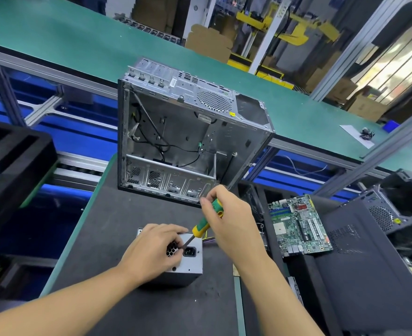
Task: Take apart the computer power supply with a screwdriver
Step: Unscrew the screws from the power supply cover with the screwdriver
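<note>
No brand name or writing can be read anywhere; the small yellow sticker [232,114] on the empty computer case [190,132] and the pale label beside it are too small to make out. The power supply [190,260] sits on the dark counter [108,229] near its front edge, just in front of the open case, its grey rear face turned up with the black power socket [190,251] and a honeycomb fan grille showing. The left hand [149,253] lies over the unit's left part, its grip clenched around the upper edge with fingertips at the grille, hiding much of that side. The right hand [231,221] is closed around the green and yellow handle of the screwdriver [201,225], whose dark shaft slants down to the face beside the socket; the tip is hidden behind the left fingers. A bare motherboard [299,225] lies to the right, partly cut off by dark cases.
</note>
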A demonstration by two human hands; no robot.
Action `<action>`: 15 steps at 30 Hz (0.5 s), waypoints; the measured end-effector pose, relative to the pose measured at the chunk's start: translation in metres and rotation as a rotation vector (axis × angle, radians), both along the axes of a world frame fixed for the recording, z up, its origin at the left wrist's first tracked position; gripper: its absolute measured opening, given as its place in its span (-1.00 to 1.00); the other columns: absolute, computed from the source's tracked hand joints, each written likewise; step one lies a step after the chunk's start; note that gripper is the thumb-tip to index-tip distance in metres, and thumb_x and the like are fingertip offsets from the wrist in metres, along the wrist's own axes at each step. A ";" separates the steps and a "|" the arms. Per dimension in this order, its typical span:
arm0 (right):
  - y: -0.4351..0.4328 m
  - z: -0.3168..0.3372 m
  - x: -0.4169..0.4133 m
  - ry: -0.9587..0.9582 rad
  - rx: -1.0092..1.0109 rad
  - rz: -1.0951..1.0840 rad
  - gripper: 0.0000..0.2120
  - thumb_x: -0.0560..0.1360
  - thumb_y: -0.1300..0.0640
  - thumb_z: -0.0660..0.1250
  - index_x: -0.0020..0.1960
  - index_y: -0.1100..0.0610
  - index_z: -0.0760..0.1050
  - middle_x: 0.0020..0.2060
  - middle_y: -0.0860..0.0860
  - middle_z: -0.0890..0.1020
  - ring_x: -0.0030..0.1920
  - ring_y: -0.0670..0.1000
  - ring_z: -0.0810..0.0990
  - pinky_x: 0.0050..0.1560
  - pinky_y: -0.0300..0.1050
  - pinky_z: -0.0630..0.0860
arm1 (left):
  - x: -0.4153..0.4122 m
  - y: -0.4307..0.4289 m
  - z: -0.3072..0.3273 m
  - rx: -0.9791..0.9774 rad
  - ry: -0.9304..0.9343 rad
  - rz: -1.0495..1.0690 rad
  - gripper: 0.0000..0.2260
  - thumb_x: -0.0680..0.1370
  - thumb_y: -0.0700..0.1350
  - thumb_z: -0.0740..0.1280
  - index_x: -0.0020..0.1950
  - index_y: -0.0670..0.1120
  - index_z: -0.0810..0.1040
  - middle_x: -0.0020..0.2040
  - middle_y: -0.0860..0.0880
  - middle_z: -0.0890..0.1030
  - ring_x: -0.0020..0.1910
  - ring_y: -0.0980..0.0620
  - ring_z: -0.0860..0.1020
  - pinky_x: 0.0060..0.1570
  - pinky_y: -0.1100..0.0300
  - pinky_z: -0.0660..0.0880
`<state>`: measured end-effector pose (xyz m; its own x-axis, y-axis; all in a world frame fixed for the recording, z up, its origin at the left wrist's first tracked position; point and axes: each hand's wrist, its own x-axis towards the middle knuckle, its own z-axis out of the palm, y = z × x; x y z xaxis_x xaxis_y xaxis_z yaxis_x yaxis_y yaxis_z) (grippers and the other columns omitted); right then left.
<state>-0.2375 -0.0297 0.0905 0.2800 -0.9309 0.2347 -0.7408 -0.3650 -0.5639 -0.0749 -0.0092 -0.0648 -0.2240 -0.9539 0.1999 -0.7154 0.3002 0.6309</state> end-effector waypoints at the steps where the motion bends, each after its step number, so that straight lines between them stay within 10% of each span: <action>1: 0.000 0.001 0.000 0.009 0.009 0.004 -0.77 0.60 -0.02 0.26 -0.19 0.01 0.35 -0.41 -0.02 0.43 -0.37 -0.02 0.38 -0.39 -0.19 0.32 | 0.000 0.000 0.000 0.003 0.010 0.000 -0.90 0.44 0.07 0.35 -0.23 0.20 0.45 0.21 0.38 0.53 0.12 0.38 0.47 0.24 0.38 0.20; 15: 0.004 0.017 0.002 0.208 0.119 0.221 -0.84 0.60 -0.09 0.24 -0.07 -0.02 0.40 -0.24 -0.14 0.48 -0.21 -0.13 0.42 -0.25 -0.25 0.31 | -0.004 0.003 0.000 -0.039 -0.012 -0.005 -0.83 0.46 0.01 0.38 -0.26 0.16 0.42 0.12 0.35 0.55 -0.02 0.54 0.32 0.22 0.33 0.25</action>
<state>-0.2357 -0.0261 0.1077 0.5090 -0.8597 0.0442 -0.7547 -0.4703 -0.4573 -0.0787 -0.0066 -0.0647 -0.2309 -0.9445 0.2337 -0.7214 0.3274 0.6102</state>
